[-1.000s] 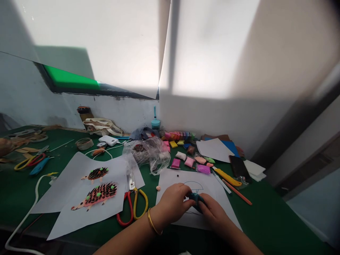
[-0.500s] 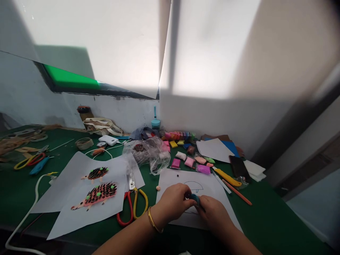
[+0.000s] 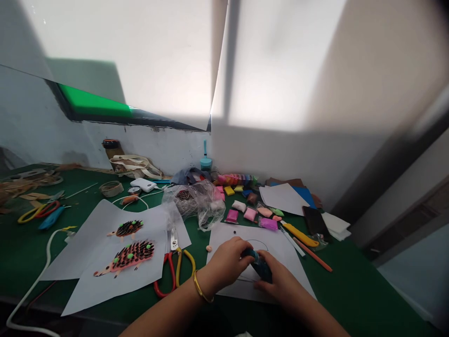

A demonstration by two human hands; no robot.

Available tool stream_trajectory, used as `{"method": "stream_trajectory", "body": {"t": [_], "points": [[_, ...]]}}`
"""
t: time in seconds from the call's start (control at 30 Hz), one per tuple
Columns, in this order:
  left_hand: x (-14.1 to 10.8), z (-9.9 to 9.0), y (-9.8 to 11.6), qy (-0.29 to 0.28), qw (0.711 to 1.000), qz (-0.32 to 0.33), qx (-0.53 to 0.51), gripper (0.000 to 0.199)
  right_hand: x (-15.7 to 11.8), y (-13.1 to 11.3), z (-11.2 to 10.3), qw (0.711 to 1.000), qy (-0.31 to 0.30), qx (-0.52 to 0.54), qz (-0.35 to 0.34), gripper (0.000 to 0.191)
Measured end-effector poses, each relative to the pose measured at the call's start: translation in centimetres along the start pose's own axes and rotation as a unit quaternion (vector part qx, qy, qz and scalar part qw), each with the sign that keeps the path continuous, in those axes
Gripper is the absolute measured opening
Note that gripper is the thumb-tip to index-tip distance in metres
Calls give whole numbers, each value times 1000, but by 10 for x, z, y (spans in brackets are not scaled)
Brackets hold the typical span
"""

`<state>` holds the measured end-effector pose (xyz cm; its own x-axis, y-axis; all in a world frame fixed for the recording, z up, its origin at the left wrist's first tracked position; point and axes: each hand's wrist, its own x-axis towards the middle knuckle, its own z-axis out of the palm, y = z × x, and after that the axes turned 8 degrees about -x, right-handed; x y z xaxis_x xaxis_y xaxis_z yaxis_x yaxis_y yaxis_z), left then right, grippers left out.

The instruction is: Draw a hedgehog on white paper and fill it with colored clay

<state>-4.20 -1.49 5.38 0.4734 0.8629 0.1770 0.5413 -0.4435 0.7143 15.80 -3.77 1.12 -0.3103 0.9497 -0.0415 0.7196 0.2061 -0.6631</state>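
A green-topped table [image 3: 365, 285] is carrying the following items; clock positions are referring to the handles of the front scissors [image 3: 179, 255], with 12 o'clock pointing at the far edge. These handles are resting on the green surface. At 3 o'clock, a drawing sheet [image 3: 293, 269] is lying flat, and an orange stick [image 3: 314, 255] is lying beyond it. At 2 o'clock, coloured packets [image 3: 250, 214] are lying in a loose cluster. Between 12 and 1, a clear plastic bag [image 3: 198, 206] is sitting crumpled. At 11, a white device [image 3: 143, 185] and a tape roll [image 3: 114, 193] are lying near each other. At 10, a blue-handled tool [image 3: 52, 218] is lying beside the rear scissors [image 3: 45, 207]. At 9, overlapping white sheets [image 3: 140, 281] are covering the surface.
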Motion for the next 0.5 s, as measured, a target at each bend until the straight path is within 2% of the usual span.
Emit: {"method": "stream_trajectory", "body": {"t": [0.1,0.17,0.33,0.43,0.5], "points": [[0,-2,-1,2,1000,2,-9,20,-3,-5,-4,1000,-14,-10,-14,36],[0,-1,-1,-2,1000,2,-10,19,-4,-9,-7,999,-14,-36,-31,27],[0,3,-4,-11,1000,-11,-26,20,-4,-8,-9,996,15,-79,-45,23],[0,2,-5,-8,999,-12,-42,20,-3,-3,-9,999,-6,-16,-41,23],[0,1,-4,-1,999,2,-48,19,-2,-1,-11,997,-37,56,-47,36]]}}
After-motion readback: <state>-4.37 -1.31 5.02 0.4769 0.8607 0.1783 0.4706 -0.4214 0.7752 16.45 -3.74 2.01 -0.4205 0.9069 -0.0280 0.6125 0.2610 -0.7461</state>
